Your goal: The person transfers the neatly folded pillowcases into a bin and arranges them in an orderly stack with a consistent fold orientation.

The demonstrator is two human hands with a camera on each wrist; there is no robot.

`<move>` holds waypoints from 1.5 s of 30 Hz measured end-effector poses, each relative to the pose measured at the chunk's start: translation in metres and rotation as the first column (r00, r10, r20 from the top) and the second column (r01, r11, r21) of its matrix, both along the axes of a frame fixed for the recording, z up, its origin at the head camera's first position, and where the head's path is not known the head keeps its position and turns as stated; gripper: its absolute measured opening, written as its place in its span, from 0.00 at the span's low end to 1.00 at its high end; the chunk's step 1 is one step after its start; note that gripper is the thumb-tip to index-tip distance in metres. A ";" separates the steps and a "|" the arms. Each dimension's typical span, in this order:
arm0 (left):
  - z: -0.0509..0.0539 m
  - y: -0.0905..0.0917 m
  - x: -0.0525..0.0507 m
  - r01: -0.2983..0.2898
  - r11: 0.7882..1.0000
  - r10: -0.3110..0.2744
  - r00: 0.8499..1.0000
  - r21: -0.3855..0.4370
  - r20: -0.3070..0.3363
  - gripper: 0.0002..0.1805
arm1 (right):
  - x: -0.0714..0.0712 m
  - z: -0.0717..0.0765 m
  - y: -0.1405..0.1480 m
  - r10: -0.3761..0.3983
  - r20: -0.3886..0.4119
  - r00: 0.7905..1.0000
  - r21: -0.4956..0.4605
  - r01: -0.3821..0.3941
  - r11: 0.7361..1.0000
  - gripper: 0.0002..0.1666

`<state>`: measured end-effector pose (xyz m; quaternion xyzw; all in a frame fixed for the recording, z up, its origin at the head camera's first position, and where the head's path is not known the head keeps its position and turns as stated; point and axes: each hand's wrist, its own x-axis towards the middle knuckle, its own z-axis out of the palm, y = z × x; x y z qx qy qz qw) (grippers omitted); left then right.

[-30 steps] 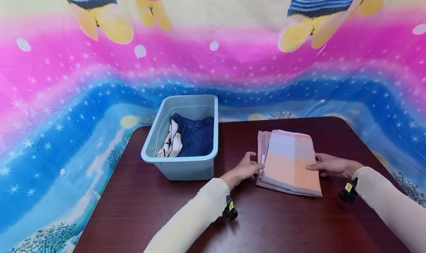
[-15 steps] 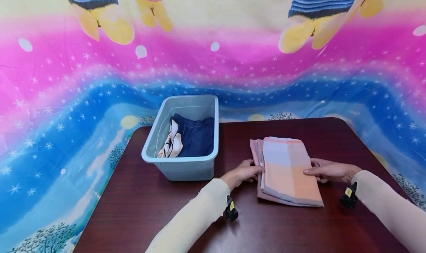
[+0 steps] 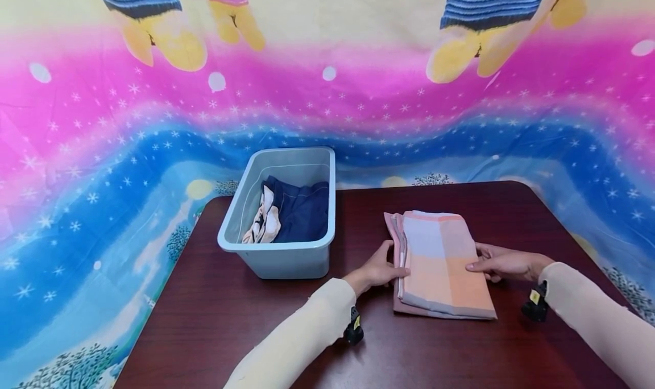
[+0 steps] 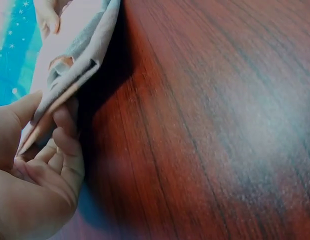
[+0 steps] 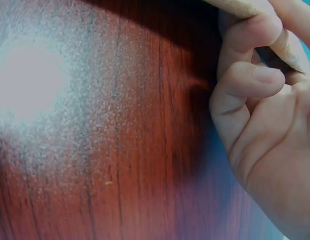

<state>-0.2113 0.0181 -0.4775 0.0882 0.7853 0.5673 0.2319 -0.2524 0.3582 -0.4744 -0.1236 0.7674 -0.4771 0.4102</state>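
Observation:
A folded checked cloth [image 3: 444, 264] in white, peach and pink lies in several layers at the right of the table in the head view. My left hand [image 3: 377, 268] pinches its left edge, thumb on top. In the left wrist view the fingers of that left hand [image 4: 40, 175] curl beneath the layered edge. From the other side, my right hand [image 3: 509, 264] grips the right edge, its thumb over the cloth. The right wrist view shows the right hand [image 5: 275, 125] with curled fingers and only a sliver of the cloth at the top.
A grey-blue plastic bin [image 3: 291, 261] stands left of the cloth. Inside it lie a dark blue garment [image 3: 302, 210] and a cream-and-black patterned fabric [image 3: 265, 218]. Behind the dark wooden table [image 3: 204, 321] hangs a colourful printed curtain [image 3: 327, 104].
Over the last second the cloth has come toward me and slightly left, with both hands on it. Since half a second ago my left thumb has slid a little down the edge.

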 end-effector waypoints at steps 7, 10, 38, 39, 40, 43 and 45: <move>-0.005 0.000 -0.002 -0.012 1.000 0.011 0.999 0.028 0.040 0.51 | 0.001 0.001 -0.001 0.002 -0.001 1.000 -0.003 -0.002 1.000 0.45; -0.005 -0.001 -0.002 -0.006 0.999 0.003 0.998 0.041 0.068 0.55 | 0.001 0.002 -0.003 -0.001 0.003 1.000 -0.013 0.001 1.000 0.47; 0.011 -0.022 -0.001 -0.012 1.000 0.012 1.000 0.010 -0.017 0.59 | 0.004 0.029 -0.025 0.010 -0.106 0.994 -0.027 -0.013 1.000 0.48; 0.012 -0.023 -0.001 -0.011 1.000 0.012 1.000 0.003 -0.022 0.59 | 0.004 0.030 -0.026 0.012 -0.108 0.994 -0.030 -0.016 0.999 0.48; 0.013 -0.024 -0.001 -0.012 1.000 0.012 1.000 -0.002 -0.027 0.59 | 0.004 0.031 -0.027 0.013 -0.108 0.994 -0.030 -0.016 0.999 0.48; 0.017 -0.028 -0.001 -0.012 1.000 0.011 0.999 -0.016 -0.051 0.59 | 0.003 0.034 -0.029 0.009 -0.107 0.994 -0.036 -0.013 0.999 0.49; 0.020 -0.030 -0.002 -0.017 1.000 0.016 0.998 -0.016 -0.061 0.58 | 0.002 0.036 -0.031 0.005 -0.110 0.994 -0.032 -0.008 0.999 0.50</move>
